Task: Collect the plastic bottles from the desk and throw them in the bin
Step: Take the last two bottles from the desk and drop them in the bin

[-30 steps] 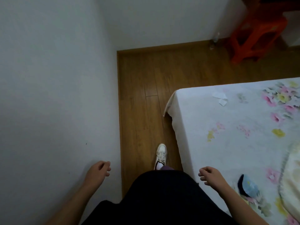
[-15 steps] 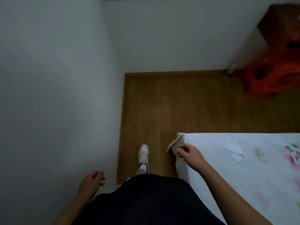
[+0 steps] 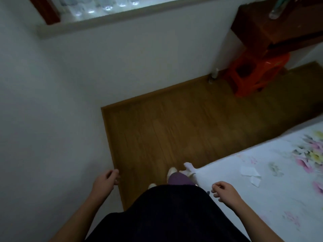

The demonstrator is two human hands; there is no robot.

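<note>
My left hand (image 3: 104,180) empty, fingers loosely curled, hanging beside white wall; my right hand (image 3: 225,191) empty too, fingers half-curled, hovering over near corner of bed (image 3: 262,180) with floral sheet; two paper scraps (image 3: 250,173) lie on sheet; one small plastic bottle (image 3: 214,75) stands on wooden floor (image 3: 174,128) at wall, just beside orange plastic stool (image 3: 253,74); stool under dark wooden desk (image 3: 279,30); blurred clear bottles (image 3: 97,5) on window sill at top edge.
</note>
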